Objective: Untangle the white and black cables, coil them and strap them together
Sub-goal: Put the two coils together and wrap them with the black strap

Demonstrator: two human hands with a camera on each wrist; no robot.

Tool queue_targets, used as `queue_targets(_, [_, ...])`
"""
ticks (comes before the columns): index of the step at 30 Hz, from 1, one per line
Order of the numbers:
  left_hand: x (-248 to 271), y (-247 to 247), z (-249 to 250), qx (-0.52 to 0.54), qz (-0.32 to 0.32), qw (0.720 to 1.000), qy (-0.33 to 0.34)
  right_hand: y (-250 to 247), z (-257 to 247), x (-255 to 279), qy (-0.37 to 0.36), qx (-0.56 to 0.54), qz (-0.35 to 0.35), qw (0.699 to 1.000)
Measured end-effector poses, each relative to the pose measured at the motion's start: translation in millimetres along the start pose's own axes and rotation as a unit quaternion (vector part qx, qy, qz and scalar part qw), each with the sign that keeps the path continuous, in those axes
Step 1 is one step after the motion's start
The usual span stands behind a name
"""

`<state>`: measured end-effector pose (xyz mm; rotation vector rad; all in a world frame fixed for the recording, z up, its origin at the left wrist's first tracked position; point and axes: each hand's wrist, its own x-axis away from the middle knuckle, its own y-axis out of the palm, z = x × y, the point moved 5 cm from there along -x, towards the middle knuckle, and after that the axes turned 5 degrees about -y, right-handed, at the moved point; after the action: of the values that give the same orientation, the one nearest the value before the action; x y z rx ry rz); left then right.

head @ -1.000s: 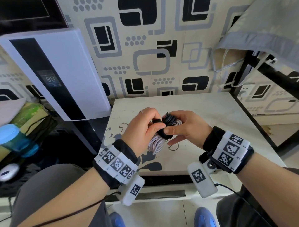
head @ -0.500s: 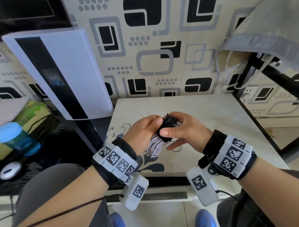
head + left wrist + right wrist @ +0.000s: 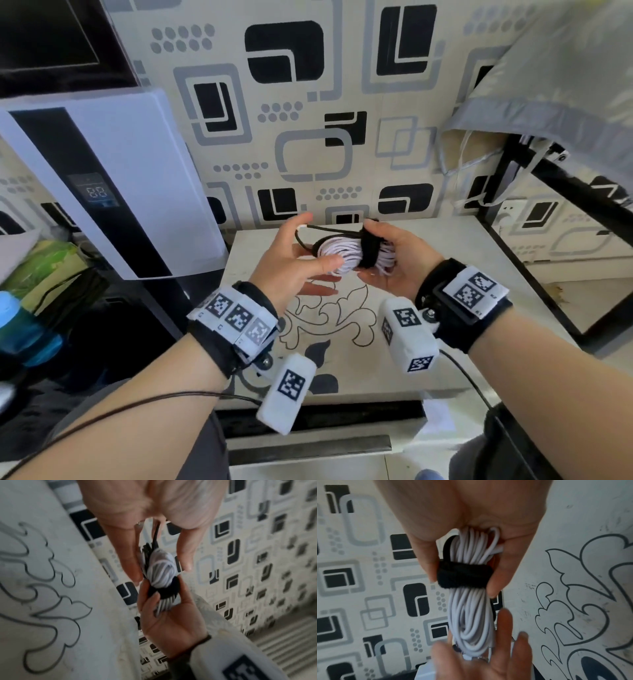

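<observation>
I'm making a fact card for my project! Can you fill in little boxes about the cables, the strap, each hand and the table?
white cable: coiled
black cable: bundled with the white one, one loop sticking out
strap: black, wrapped around the middle of both coils
right hand: pinches the bundle at the strap
left hand: fingers straight, beside the bundle's end
table: under the hands, bundle held above it

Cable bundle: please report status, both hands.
Right hand grips strapped cable bundle. Left hand open beside it. Black strap closed around coils. Nothing in the way.
</observation>
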<state>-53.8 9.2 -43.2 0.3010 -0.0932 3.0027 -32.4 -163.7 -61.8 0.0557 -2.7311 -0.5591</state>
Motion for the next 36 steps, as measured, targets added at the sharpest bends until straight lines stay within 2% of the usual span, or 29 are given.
queue_targets(1, [-5.9, 3.0, -0.7, 0.021, 0.004, 1.0, 0.002, 0.3, 0.7, -4.1, 0.015, -0.017, -0.004, 1.0])
queue_targets(5, [-30.1, 3.2, 0.0, -0.055, 0.053, 0.996, 0.043, 1.5, 1.3, -20.0, 0.063, -0.075, -0.03, 0.995])
queue_targets(9, [-50.1, -2.9, -1.1, 0.035, 0.075, 0.996, 0.025, -2.0, -8.8, -28.4, 0.059, -0.039, -0.052, 0.996])
queue_targets(11, [-61.8, -5.3, -3.0, 0.08, 0.072, 0.994, 0.007, -4.5, -14.1, -32.5, 0.046, 0.009, -0.05, 0.998])
queue_targets(13, [-73.3, -9.1, -9.7, 0.114, 0.075, 0.99, -0.018, -11.1, -15.7, -39.5, 0.027, 0.053, -0.014, 0.998])
queue_targets(18, [-100.8, -11.3, -31.2, 0.188, 0.043, 0.976, -0.101, -14.4, -6.8, -58.7, 0.002, 0.015, 0.035, 0.999])
queue_targets(21, [-111.8, -11.2, -37.8, 0.269, 0.06, 0.951, -0.141, -13.8, -6.8, -69.8, -0.014, 0.016, 0.037, 0.999])
queue_targets(22, [-116.2, -10.0, -40.1, 0.265, 0.063, 0.951, -0.144, -15.3, -6.5, -73.4, -0.015, 0.037, 0.039, 0.998])
queue_targets(25, [-125.4, -4.6, -48.6, 0.147, 0.062, 0.974, -0.164, -23.0, -1.5, -81.4, 0.007, 0.125, 0.08, 0.989])
queue_targets(28, [-125.9, 0.6, -54.4, 0.045, 0.061, 0.973, -0.217, -33.7, 1.4, -86.0, 0.028, 0.221, 0.111, 0.969])
queue_targets(30, [-127.4, 0.5, -54.3, 0.012, 0.069, 0.975, -0.211, -38.0, 1.1, -89.7, 0.039, 0.224, 0.12, 0.966])
queue_targets(33, [-130.4, -1.4, -49.4, 0.016, 0.086, 0.982, -0.17, -41.2, 0.1, -88.0, 0.059, 0.234, 0.142, 0.96])
queue_targets(36, [-131.0, -3.7, -50.1, 0.039, 0.108, 0.98, -0.166, -40.5, 3.4, -84.3, 0.071, 0.237, 0.154, 0.957])
